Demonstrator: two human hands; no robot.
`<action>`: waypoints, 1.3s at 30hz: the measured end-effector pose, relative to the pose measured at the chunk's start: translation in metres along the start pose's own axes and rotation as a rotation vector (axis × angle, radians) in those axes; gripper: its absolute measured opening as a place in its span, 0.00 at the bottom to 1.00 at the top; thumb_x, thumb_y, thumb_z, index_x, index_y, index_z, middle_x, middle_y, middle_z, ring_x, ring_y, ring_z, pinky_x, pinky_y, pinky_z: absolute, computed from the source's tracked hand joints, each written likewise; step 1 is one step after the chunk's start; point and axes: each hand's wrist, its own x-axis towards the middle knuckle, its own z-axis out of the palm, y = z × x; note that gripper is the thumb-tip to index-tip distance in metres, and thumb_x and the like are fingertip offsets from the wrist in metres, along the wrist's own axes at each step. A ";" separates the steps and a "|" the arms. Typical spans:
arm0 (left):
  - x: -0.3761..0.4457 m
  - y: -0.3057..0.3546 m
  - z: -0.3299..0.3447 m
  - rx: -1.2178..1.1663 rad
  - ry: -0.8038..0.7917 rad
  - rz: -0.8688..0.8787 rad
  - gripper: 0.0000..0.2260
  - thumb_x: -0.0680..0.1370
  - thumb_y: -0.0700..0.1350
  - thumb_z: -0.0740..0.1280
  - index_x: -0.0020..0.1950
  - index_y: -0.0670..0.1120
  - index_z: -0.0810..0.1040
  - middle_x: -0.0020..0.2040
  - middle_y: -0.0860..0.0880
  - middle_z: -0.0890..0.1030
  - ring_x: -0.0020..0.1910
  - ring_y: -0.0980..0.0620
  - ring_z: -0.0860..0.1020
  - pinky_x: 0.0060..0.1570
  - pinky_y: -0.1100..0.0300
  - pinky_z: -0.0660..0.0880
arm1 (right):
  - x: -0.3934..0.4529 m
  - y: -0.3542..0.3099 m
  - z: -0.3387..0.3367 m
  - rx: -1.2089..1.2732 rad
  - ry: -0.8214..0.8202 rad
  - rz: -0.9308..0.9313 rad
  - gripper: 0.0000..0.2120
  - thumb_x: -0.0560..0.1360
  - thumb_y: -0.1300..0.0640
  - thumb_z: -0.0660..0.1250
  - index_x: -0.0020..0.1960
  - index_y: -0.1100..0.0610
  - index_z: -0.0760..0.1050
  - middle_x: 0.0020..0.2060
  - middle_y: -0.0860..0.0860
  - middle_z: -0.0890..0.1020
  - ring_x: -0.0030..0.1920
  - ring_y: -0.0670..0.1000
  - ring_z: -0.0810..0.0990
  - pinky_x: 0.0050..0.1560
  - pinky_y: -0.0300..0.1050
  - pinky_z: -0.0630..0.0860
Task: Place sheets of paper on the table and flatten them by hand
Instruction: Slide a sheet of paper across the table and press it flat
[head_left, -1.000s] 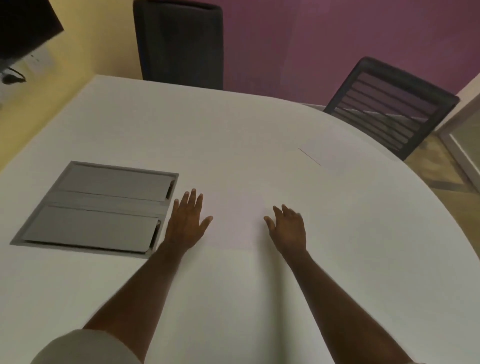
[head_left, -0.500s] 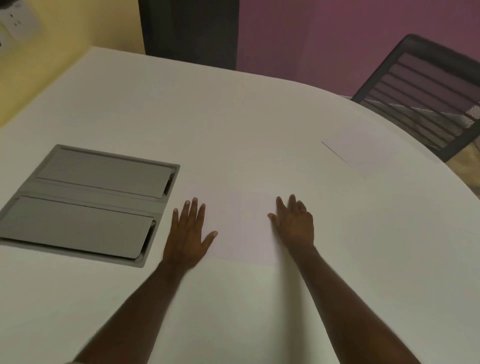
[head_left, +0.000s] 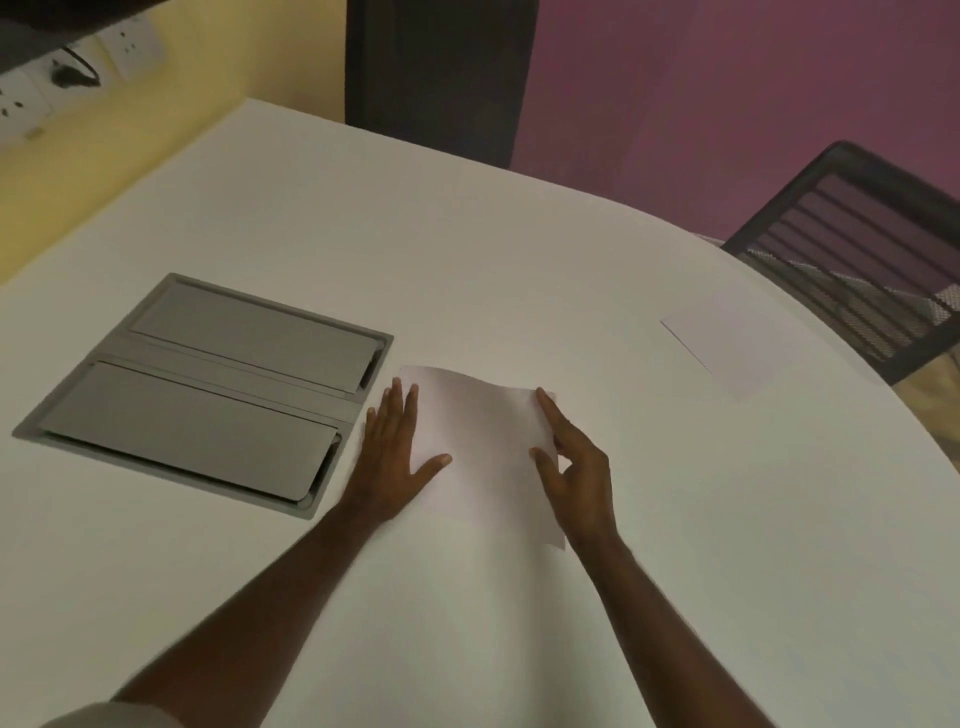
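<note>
A white sheet of paper (head_left: 478, 447) lies on the white table (head_left: 519, 260) in front of me, its far edge slightly wavy. My left hand (head_left: 395, 452) lies flat with fingers spread, on the sheet's left edge. My right hand (head_left: 571, 467) is at the sheet's right edge, index finger stretched along it. Its thumb lies on top of the sheet and its other fingers curl in, pinching the edge. A second white sheet (head_left: 727, 343) lies flat near the table's far right rim.
A grey recessed cable hatch (head_left: 208, 395) with two lids sits in the tabletop just left of my left hand. A dark chair (head_left: 441, 78) stands at the far side and a mesh chair (head_left: 862, 249) at the right. Wall sockets (head_left: 78, 67) are at the upper left.
My right hand has gone from flat on the sheet to pinching its right edge with the index finger out. My left hand stays flat. The view has shifted closer.
</note>
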 end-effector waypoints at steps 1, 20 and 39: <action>0.003 0.005 -0.017 -0.054 0.064 0.039 0.46 0.76 0.68 0.61 0.82 0.47 0.41 0.83 0.45 0.39 0.82 0.48 0.40 0.80 0.43 0.42 | -0.002 -0.020 -0.005 -0.022 -0.022 -0.089 0.31 0.79 0.60 0.67 0.77 0.39 0.63 0.63 0.31 0.77 0.60 0.39 0.78 0.55 0.34 0.75; -0.295 -0.041 -0.311 -0.468 -0.014 -0.514 0.12 0.68 0.47 0.81 0.47 0.45 0.85 0.46 0.50 0.88 0.48 0.52 0.86 0.49 0.53 0.82 | -0.070 -0.371 0.053 -0.260 -0.191 -0.452 0.41 0.78 0.64 0.65 0.80 0.37 0.49 0.46 0.46 0.78 0.41 0.49 0.74 0.47 0.42 0.69; -0.542 -0.125 -0.190 0.270 0.045 -0.776 0.44 0.78 0.66 0.62 0.82 0.42 0.46 0.83 0.42 0.45 0.82 0.41 0.44 0.80 0.43 0.43 | -0.169 -0.269 0.367 -0.156 -0.766 -0.033 0.38 0.72 0.64 0.73 0.78 0.48 0.64 0.47 0.50 0.81 0.52 0.56 0.81 0.52 0.42 0.70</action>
